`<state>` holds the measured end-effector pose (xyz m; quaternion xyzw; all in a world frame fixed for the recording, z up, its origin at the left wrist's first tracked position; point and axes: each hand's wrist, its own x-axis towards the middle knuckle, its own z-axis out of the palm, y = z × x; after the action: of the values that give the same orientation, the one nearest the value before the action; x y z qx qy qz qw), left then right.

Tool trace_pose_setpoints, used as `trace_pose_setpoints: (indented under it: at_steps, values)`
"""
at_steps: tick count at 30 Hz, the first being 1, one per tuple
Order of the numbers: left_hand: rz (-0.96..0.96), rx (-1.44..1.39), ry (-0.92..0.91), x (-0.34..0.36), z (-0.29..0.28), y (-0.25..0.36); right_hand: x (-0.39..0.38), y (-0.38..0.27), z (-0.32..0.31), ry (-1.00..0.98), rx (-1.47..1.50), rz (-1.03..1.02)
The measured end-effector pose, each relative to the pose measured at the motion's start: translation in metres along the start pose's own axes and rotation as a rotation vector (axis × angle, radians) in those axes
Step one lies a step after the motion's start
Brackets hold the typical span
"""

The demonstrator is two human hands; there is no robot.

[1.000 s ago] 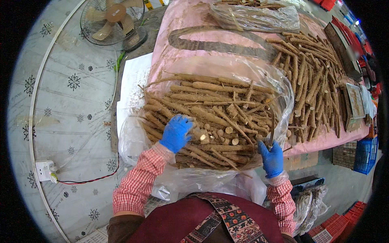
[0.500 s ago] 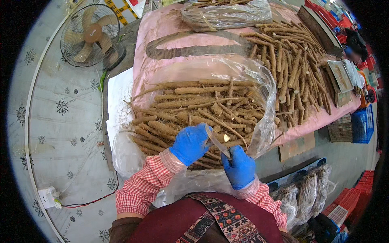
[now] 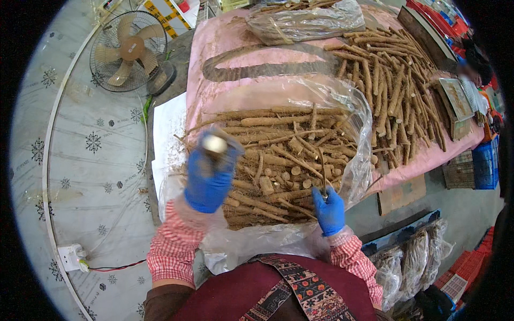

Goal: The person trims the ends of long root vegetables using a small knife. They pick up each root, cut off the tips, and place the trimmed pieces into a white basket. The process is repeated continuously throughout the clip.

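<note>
Left hand: the blue-gloved left hand (image 3: 209, 182) is blurry, but its fingers look curled round a brown root (image 3: 215, 144), with the pale cut end showing.
Right hand: the blue-gloved right hand (image 3: 329, 213) is closed on a curved knife (image 3: 323, 172), its blade pointing away from the body.
Bag: a clear bag (image 3: 365, 134) full of long roots (image 3: 267, 122) lies between and beyond the hands.
Cut bits: short stubs (image 3: 266, 185) lie in the bag, between the hands.
Root pile: beyond the right hand, many roots are stacked (image 3: 393, 99) on the table's pink cloth (image 3: 206, 93); these look trimmed.
How far: some cutting looks done; lots of hairy roots in the bag look uncut.
</note>
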<state>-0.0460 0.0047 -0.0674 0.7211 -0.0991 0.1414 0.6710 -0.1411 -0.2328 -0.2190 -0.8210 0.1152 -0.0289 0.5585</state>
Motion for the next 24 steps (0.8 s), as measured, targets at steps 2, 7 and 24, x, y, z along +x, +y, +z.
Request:
trace_pose_setpoints:
  at_steps: [2,7,24]
  values:
    - [0.036,-0.136,-0.048,0.023,-0.006,0.050,0.007,-0.014,0.004,-0.071,0.180,0.136]
    - [0.148,-0.626,-0.144,0.051,-0.007,0.111,0.022,-0.030,0.010,-0.128,0.466,0.279]
    - [-0.406,-0.334,0.411,-0.016,0.039,-0.021,0.008,-0.070,-0.014,-0.153,0.806,0.424]
